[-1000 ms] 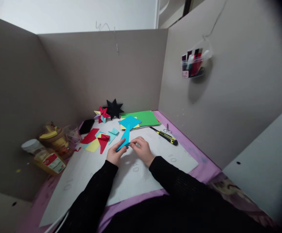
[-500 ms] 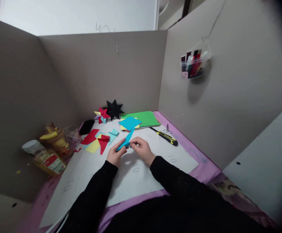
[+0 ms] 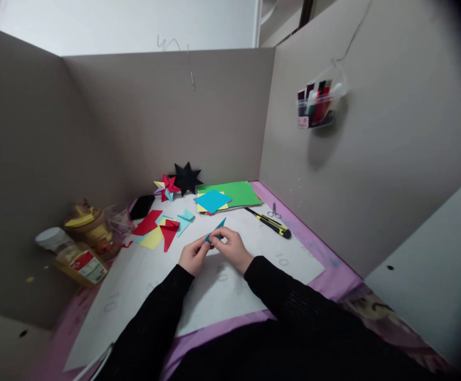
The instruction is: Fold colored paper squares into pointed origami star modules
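A small folded blue paper (image 3: 221,224) is pinched between both hands above the white sheet (image 3: 210,307). My left hand (image 3: 194,256) grips its lower left end, and my right hand (image 3: 232,247) holds it from the right, fingers covering much of it. The two hands nearly touch. Beyond them lies a flat blue square (image 3: 213,201) on yellow paper and a green sheet (image 3: 244,193). To the left are a folded red piece (image 3: 169,233), a folded light blue piece (image 3: 185,219), a yellow paper (image 3: 151,239) and a red paper (image 3: 147,223).
A yellow-black cutter (image 3: 272,224) and small scissors (image 3: 274,211) lie at the right. Behind are a multicoloured paper star (image 3: 167,187), a black star (image 3: 188,178) and a phone (image 3: 142,207). A glue bottle (image 3: 74,257) and a pot (image 3: 86,225) stand at the left.
The blue paper has been turned and less of it shows between my fingers. My left hand has shifted slightly right, closer to my right hand.
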Available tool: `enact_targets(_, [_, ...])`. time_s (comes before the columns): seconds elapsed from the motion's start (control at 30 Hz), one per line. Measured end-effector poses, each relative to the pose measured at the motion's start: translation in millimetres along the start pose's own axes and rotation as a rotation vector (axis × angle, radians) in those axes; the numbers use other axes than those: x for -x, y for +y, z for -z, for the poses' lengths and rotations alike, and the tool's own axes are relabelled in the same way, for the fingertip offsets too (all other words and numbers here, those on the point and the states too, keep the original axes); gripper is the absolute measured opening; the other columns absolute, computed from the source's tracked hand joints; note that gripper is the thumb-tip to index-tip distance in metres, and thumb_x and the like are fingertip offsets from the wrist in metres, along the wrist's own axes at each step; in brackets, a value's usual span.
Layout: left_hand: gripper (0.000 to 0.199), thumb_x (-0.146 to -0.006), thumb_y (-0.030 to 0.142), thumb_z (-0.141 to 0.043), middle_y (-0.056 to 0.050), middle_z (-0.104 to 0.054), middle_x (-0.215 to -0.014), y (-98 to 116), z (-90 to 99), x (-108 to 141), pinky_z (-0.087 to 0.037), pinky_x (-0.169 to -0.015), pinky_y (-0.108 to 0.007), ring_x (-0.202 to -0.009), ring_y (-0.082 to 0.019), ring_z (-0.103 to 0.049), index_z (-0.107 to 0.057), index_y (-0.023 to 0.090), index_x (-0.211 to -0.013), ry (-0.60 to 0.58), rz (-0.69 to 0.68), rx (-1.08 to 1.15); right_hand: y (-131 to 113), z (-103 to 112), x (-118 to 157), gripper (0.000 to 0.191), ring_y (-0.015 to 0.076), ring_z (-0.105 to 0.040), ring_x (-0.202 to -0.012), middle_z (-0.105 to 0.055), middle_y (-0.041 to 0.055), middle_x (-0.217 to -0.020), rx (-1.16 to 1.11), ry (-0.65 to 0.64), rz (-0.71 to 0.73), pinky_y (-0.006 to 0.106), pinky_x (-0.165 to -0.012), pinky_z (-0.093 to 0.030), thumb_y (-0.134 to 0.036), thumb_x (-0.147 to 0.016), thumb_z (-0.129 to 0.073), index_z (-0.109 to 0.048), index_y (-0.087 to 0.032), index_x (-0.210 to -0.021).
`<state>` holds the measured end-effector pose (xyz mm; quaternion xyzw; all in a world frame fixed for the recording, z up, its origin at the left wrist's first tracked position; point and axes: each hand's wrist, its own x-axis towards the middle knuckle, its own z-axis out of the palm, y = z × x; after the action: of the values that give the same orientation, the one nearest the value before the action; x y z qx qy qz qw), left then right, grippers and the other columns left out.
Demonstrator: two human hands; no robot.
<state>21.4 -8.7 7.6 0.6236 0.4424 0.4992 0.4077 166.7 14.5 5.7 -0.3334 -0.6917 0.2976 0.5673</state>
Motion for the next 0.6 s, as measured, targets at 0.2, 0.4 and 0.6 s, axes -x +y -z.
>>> enact_targets(0.2, [0.043,-0.071,0.049,-0.064,-0.009,-0.072,-0.093,-1,0.6,-1,-0.052,-0.081,-0.038,-0.084,-0.026,-0.066,-0.072,0.014,-0.096,-0.017,0.026,0.003,2,-2,-1,0.01,0.0126,-0.049,-0.063,-0.054,-0.002,-0.065,-0.021,0.047,-0.172,0.024,-0.059,-0.041,-0.025,-0.07,-0.063,-0.057,-0.017,-0.072])
enact_targets(0.4, [0.044,-0.077,0.044,-0.059,-0.01,-0.067,-0.109,-8,3.6,-3,-0.044,-0.095,-0.039,-0.104,-0.027,-0.06,-0.067,0.012,-0.107,-0.044,-0.047,-0.051,7,-4,-1,0.008,0.0133,-0.05,-0.067,-0.056,-0.0015,-0.068,0.074,0.05,-0.111,0.025,-0.065,-0.039,-0.024,-0.071,-0.062,-0.057,-0.018,-0.07])
enact_targets(0.6, [0.036,-0.078,0.038,-0.058,-0.008,-0.071,-0.097,-8,5.7,-2,-0.05,-0.083,-0.033,-0.093,-0.025,-0.065,-0.07,0.011,-0.098,0.079,-0.027,-0.169,5,-4,0,0.006,0.014,-0.052,-0.069,-0.058,-0.0004,-0.07,0.085,0.039,-0.093,0.026,-0.068,-0.04,-0.024,-0.074,-0.058,-0.058,-0.018,-0.072])
